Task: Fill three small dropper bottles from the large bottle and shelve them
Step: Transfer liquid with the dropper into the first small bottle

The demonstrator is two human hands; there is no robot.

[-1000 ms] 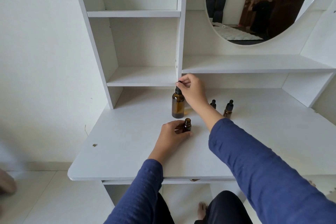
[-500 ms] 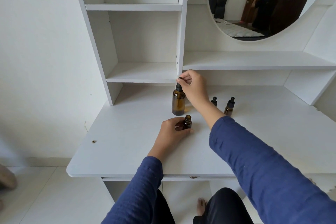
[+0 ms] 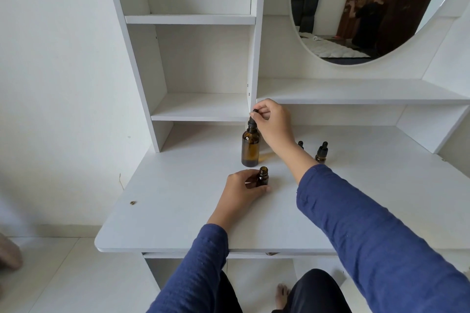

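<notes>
On white desk (image 3: 178, 211), head view: right hand (image 3: 272, 122) pinches black dropper cap (image 3: 253, 119) atop upright large amber bottle (image 3: 250, 150); left hand (image 3: 241, 188) grips uncapped small bottle (image 3: 263, 176) just in front; two capped small bottles (image 3: 321, 152) stand right, behind forearm

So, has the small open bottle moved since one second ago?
No. The small open bottle stays just in front of the large bottle, slightly to its right, with the left hand gripping it.

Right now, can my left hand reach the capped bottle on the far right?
Probably not: left hand grips the open bottle, and the forearm of the right hand, pinching the dropper, crosses the way.
</notes>
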